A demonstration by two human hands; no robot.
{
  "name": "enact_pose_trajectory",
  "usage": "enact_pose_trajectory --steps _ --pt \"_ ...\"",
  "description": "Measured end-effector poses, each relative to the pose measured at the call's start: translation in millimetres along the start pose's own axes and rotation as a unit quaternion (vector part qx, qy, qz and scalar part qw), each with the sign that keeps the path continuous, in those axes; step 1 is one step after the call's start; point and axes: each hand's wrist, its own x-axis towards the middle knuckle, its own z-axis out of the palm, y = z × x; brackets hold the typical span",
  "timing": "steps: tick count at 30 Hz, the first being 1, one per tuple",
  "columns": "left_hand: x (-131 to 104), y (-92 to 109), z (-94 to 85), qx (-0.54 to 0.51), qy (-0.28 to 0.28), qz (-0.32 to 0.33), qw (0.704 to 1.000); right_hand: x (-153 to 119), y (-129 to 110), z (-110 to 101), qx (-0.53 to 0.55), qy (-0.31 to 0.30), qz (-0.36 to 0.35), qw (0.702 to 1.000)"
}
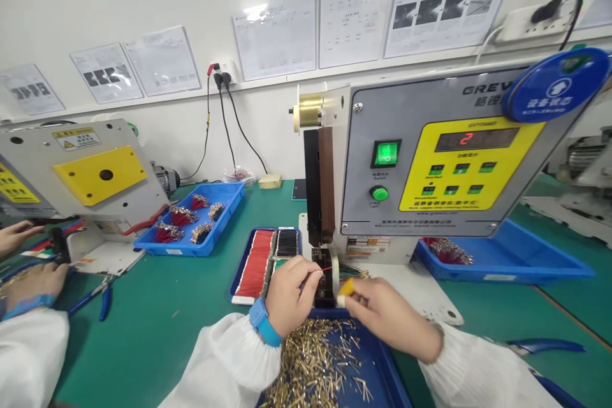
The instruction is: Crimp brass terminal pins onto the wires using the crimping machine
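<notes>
Left hand (294,296): fingertips pinching red wire (327,269) at machine's (406,159) lower front | Right hand (392,313): closed on yellow piece (348,287), before machine | I judge wire light, limp, easily bent; grip near end.

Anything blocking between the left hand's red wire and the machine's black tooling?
Nothing visible: the red wire sticks out from the left hand at the black tooling, nothing else between. Whether they touch, I can't tell. The right hand is off to the tooling's right, not between.
</notes>
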Motion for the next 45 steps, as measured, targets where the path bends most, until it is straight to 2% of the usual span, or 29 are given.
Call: enact_pose_trajectory --steps 3,5,10,17,20,23,26,32,39,42,45 --pt "0 0 0.3 0.002 -0.002 -0.003 1.000 -6 -16 12 -0.022 -0.095 -0.026 0.995" --pt "0 0 0.2 0.004 -0.003 -0.004 1.000 -8 -23 16 -0.066 -0.137 -0.026 0.988" --pt "-1 0 0.7 -0.003 -0.006 -0.006 1.000 -8 -28 19 -0.114 -0.166 -0.015 0.979" --pt "-2 -1 1.4 -0.010 -0.005 -0.012 1.000 -9 -24 18 -0.108 -0.154 -0.028 0.982" --pt "-1 -1 1.2 -0.009 -0.007 -0.009 1.000 -9 -24 18 -0.090 -0.131 -0.035 0.987" --pt "0 -1 0.9 -0.009 -0.007 -0.010 1.000 -8 -23 19 -0.085 -0.105 -0.027 0.991" --pt "0 0 0.7 -0.009 -0.009 -0.010 1.000 -7 -21 19 -0.080 -0.104 -0.017 0.991" --pt "0 0 0.1 -0.012 -0.014 -0.013 1.000 -7 -12 22 -0.087 -0.077 -0.058 0.991" --pt "-3 1 3.0 -0.011 -0.011 -0.016 1.000 -7 -13 21 -0.051 -0.088 -0.035 0.994" --pt "-1 1 1.2 -0.016 0.004 -0.012 1.000 -7 -13 22 -0.043 -0.067 -0.027 0.996" --pt "11 -6 -9.7 -0.001 0.049 -0.001 0.999 -6 -11 24 -0.020 -0.059 -0.009 0.998"
